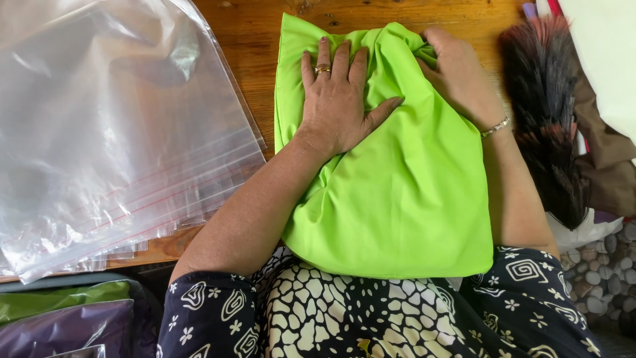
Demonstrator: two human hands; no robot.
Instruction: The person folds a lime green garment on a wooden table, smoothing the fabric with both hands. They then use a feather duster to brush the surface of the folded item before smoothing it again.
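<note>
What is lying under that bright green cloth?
The green cloth rests on a wooden table, its near edge hanging over the person's patterned lap. The left hand presses flat on top; the right hand grips its far corner. Anything beneath it is covered.

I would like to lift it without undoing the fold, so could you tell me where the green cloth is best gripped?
Probably the bunched far corner of the green cloth, beside the right hand, coming from the right. The gathered folds there give the grip bulk; the rest lies flat under the left hand.
</note>
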